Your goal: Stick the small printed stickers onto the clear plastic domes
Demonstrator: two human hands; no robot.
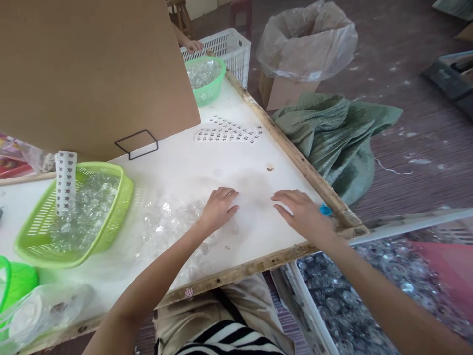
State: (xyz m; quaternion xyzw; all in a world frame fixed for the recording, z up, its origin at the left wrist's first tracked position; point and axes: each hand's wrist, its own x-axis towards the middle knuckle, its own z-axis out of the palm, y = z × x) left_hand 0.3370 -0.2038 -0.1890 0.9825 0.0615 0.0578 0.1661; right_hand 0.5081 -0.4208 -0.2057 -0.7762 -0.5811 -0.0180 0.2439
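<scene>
My left hand (220, 209) is over the white table (244, 172), fingers stretched toward the right and thumb apart, holding nothing. Facing it across a gap, my right hand (301, 214) has its fingers apart and also holds nothing. Beside my left hand and forearm lie many small clear plastic pieces (166, 222), spread in a loose pile. Farther back on the table are white sticker strips (225, 133) with rows of small dark prints. A yellow-green basket (127, 192) at the left contains more clear pieces, and another sticker strip (66, 182) hangs over its side.
A cardboard sheet (99, 69) stands at the back left. A green bowl (209, 93) and another person's hand (194, 46) are beyond it. Wooden strips (288, 143) edge the table. At lower right, a crate (314, 310) holds clear round pieces. A lined bin (306, 44) stands on the floor.
</scene>
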